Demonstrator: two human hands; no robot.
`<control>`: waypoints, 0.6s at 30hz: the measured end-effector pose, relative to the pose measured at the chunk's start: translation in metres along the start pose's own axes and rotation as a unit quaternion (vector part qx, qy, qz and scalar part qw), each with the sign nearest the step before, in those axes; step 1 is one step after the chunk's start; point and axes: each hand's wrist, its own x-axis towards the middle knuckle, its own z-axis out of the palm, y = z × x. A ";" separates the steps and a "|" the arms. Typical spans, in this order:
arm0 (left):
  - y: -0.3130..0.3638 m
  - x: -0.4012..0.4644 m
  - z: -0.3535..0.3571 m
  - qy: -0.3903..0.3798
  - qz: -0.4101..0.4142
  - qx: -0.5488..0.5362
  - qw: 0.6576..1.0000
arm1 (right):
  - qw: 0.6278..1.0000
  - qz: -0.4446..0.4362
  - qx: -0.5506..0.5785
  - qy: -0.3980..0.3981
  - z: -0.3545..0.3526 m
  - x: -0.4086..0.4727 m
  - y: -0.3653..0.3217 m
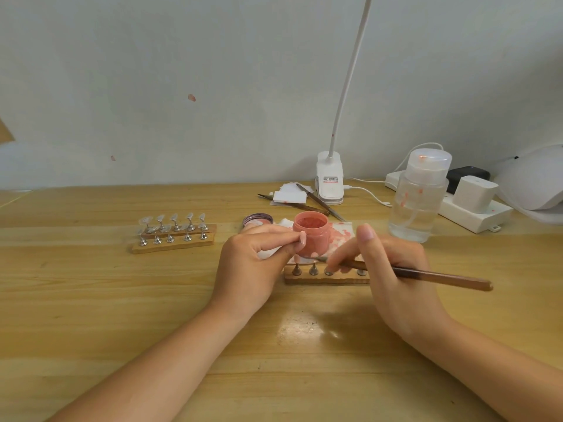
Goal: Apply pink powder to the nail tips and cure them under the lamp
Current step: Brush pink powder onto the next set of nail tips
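Step in hand: powdering, by the look of it; the person works on one nail tip [302, 238] lifted off its stand, with curing not yet begun.
Left hand [254, 263]: fingers curled, thumb and forefinger pinching the nail tip just in front of the open pink powder jar [311, 233].
Right hand [393, 269]: fingers wrapped round a brown brush [426, 275], gripping it pen-fashion.
Brush axis: long axis runs near level, left to right; the working end points left toward the pinched tip, the butt points right, past the hand.
Near stand [324, 278]: wooden strip with metal pegs, just below both hands.
Far stands [173, 234]: two rows holding clear tips, well apart to the left.
Curing lamp [536, 184]: white, at the far right edge.
Next move: likely needs the brush end brought steadily onto the small tip without spilling powder.
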 end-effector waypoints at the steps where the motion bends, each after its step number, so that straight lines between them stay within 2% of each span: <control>1: 0.000 0.000 0.000 0.002 0.002 0.001 1.000 | 1.000 -0.004 0.005 0.007 0.000 0.000 0.000; 4: 0.000 0.000 0.000 0.000 0.005 0.020 1.000 | 0.999 -0.041 -0.024 0.014 0.001 0.001 -0.001; 8: -0.002 0.000 0.000 -0.001 -0.008 0.033 0.999 | 1.000 -0.012 -0.007 -0.001 0.001 0.000 0.000; 13: -0.001 0.000 -0.001 0.000 0.004 0.050 0.999 | 0.999 -0.034 -0.040 0.003 0.001 0.002 -0.001; 16: 0.000 0.001 -0.001 -0.006 0.022 0.069 0.997 | 1.000 -0.005 -0.015 -0.006 0.000 0.000 -0.001; 18: -0.001 0.001 -0.001 -0.004 0.024 0.069 0.997 | 1.000 -0.019 -0.007 0.008 0.000 -0.001 -0.002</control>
